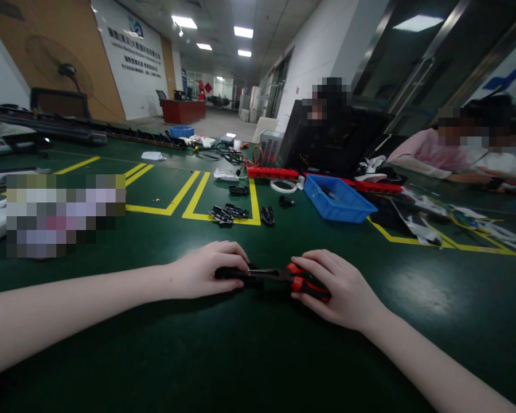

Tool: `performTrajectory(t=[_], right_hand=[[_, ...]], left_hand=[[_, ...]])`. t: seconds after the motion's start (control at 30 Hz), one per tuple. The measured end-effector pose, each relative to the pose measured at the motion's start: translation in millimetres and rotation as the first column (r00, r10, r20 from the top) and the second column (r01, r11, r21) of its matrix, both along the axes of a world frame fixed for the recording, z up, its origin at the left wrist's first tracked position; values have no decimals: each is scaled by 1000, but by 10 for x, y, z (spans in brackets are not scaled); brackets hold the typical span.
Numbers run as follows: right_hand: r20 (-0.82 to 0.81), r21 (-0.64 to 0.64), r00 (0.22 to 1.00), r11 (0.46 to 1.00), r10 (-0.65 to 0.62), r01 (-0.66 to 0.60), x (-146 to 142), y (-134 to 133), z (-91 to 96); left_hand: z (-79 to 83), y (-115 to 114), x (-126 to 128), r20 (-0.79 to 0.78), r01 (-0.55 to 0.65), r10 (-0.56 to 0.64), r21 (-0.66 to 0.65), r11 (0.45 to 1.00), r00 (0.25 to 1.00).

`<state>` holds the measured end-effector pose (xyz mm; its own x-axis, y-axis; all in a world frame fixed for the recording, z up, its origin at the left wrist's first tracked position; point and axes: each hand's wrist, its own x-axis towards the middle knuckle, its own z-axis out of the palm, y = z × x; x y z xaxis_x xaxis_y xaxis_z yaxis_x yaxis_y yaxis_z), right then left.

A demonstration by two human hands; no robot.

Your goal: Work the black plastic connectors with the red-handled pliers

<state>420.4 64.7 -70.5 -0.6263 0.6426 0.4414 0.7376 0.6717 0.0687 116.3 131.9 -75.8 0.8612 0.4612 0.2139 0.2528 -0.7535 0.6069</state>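
My right hand (pixel 335 284) is closed around the red and black handles of a pair of long-nose pliers (pixel 298 282). Their jaws point left, reaching to a dark black part (pixel 227 273) that my left hand (pixel 212 268) grips between thumb and fingers. Whether the jaws bite on that part is too dark to tell. Both hands rest low over the green table. Beyond them lie several small black plastic parts (pixel 236 211), near a yellow taped line, with another black part (pixel 267 215) just to the right.
A blue bin (pixel 339 198) stands beyond my right hand, with a white ring of tape (pixel 283 186) beside it. Red power strips (pixel 273 172) and cables run along the back. Loose white and black pieces (pixel 417 223) lie at right. Other people sit at the far right and behind the monitor.
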Motion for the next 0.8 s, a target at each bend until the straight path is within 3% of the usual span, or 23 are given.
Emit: performTrajectory(t=[0.53,0.8], right_hand=[[33,92,999,996,-8,4,-24,2,14],[49,4,999,1000,-12,12,-31,-11,21]], left_hand=[[-27,8,-7,29,11,-11,19,1000,1000],[-27,-2,-18,20,6,-7,19,1000,1000]])
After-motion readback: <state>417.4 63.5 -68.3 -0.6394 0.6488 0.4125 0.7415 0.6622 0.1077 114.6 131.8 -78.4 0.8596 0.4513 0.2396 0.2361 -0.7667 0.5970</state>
